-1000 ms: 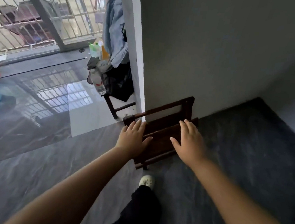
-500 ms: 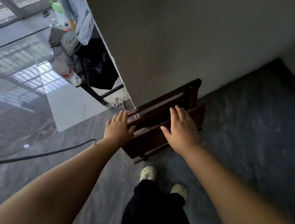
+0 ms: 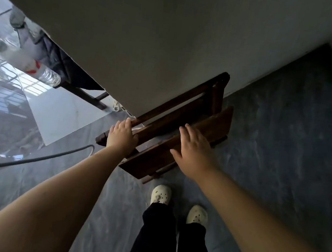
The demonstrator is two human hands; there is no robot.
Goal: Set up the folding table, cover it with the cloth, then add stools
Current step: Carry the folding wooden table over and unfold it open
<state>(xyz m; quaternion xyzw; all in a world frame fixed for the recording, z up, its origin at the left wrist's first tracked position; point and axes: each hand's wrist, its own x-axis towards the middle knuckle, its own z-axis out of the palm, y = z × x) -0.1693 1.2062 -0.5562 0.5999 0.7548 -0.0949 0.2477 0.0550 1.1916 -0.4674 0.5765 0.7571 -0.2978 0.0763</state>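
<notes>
Dark wooden folded furniture leans against the grey wall (image 3: 169, 35) in front of me. It shows a rear frame (image 3: 185, 99) with rails and a flat front panel (image 3: 154, 161) standing on edge on the floor. My left hand (image 3: 121, 136) curls over the left end of a rear rail, thumb on the near side. My right hand (image 3: 193, 150) lies on the top edge of the front panel with fingers spread and thumb out. No cloth is in view.
A grey cable (image 3: 38, 158) runs across the floor at left. Past the wall's corner a dark chair leg (image 3: 87, 97) and a plastic bottle (image 3: 43, 73) show. My feet in white clogs (image 3: 161, 193) stand just before the panel. Dark tiled floor extends right.
The view has tilted down and come closer to the wall. Both hands have dropped onto the top edges of the wooden pieces; the left now curls around a rail.
</notes>
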